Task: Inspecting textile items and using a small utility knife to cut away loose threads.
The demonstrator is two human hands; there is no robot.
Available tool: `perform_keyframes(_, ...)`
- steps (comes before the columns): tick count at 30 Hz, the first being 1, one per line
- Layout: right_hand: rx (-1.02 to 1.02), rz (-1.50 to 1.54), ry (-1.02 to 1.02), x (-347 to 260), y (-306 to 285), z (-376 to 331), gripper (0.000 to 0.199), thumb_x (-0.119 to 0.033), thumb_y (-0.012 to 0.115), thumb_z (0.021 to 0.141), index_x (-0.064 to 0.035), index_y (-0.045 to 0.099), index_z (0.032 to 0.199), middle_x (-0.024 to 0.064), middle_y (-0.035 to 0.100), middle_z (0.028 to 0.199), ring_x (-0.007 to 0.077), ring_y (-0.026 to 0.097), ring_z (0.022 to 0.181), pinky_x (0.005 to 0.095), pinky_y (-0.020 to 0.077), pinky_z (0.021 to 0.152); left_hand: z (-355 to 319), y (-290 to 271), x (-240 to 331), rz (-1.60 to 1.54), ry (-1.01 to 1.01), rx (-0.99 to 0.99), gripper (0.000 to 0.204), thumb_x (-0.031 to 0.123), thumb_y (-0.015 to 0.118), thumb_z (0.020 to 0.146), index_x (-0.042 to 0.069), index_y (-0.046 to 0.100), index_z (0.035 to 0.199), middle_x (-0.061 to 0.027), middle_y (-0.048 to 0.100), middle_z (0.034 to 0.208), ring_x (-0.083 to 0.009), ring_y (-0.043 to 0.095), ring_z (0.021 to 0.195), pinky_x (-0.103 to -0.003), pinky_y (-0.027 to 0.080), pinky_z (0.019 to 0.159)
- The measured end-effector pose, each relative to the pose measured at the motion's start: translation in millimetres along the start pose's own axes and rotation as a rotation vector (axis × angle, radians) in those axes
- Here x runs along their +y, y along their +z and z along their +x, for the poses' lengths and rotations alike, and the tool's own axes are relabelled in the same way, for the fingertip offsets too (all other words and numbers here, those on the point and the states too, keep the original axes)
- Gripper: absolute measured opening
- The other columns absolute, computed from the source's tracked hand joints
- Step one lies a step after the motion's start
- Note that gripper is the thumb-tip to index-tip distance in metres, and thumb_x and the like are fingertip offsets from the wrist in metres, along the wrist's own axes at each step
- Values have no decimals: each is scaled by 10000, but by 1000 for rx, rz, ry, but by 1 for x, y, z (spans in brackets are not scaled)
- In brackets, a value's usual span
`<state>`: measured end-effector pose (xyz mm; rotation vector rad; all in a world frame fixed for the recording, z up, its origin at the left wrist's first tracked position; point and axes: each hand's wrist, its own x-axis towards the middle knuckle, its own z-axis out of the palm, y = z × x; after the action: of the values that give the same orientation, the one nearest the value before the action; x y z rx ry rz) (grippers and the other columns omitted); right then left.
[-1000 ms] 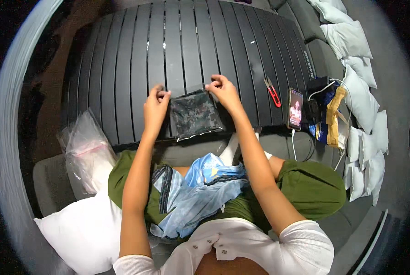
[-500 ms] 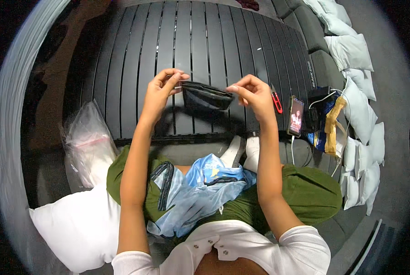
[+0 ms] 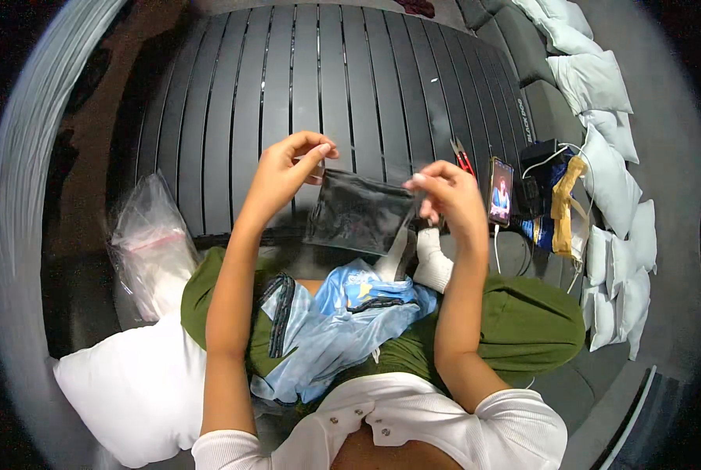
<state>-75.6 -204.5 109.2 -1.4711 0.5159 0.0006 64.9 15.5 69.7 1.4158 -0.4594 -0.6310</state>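
Observation:
A sheer, black, rectangular piece of fabric (image 3: 362, 211), pouch-like in shape, hangs between my two hands over the near edge of the slatted table. My left hand (image 3: 291, 168) pinches its upper left corner between thumb and fingertips. At the upper right corner, my right hand (image 3: 452, 192) has the same kind of pinch. The fabric hangs fairly flat and lets some of what lies behind show through. Across my lap, below both hands, lies a crumpled light-blue printed cloth (image 3: 342, 321) with dark trim.
The dark slatted table (image 3: 319, 70) stretches ahead. Red-handled scissors (image 3: 463, 157) and a lit phone (image 3: 500, 192) on a white cable lie to the right, beside a blue-and-gold bag (image 3: 562, 204). White pillows (image 3: 593, 82) line the right; a plastic bag (image 3: 154, 243) and white cushion (image 3: 135, 392) are left.
Both hands have come down and nearer to me, the right one slightly outward. The black fabric has swung from a tilted, foreshortened position to hanging open and flatter toward me.

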Motion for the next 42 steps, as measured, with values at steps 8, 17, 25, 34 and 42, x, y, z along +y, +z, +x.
perform_keyframes(8, 27, 51, 243, 79, 3, 109, 173, -102, 622, 772, 30, 581, 877, 119, 635, 766, 125, 590, 538, 201, 463, 447, 56, -16, -88, 136, -252, 168, 191, 194, 552, 846, 16, 595, 901, -40, 629, 756, -89, 555, 575, -231, 471, 512)
perform_keyframes(17, 81, 73, 219, 71, -10, 128, 171, -30, 600, 767, 94, 593, 884, 153, 628, 778, 210, 645, 664, 255, 546, 592, 92, -16, -78, 473, -380, 199, 158, 141, 605, 748, -11, 641, 772, -100, 618, 633, -177, 628, 548, -278, 497, 451)
perform_keyframes(25, 67, 144, 179, 79, -9, 128, 203, -20, 585, 782, 118, 566, 930, 175, 619, 824, 248, 644, 728, 274, 552, 657, 85, -8, -81, 85, -394, 292, 107, 24, 565, 790, -71, 591, 832, -115, 615, 737, -195, 645, 611, -231, 512, 461)
perform_keyframes(34, 59, 268, 101, 87, -12, 124, 209, -22, 573, 798, 96, 560, 970, 154, 611, 884, 238, 635, 788, 289, 533, 715, 83, 1, -83, 27, -294, 382, 97, 14, 576, 786, -70, 594, 829, -110, 617, 743, -202, 651, 631, -223, 516, 481)
perform_keyframes(42, 72, 285, -6, 94, -10, 118, 189, -23, 585, 798, 73, 561, 959, 145, 610, 883, 230, 632, 806, 285, 535, 713, 65, 1, -92, -111, -173, 366, 143, 61, 591, 808, -46, 602, 902, -93, 623, 829, -143, 630, 726, -204, 510, 610)
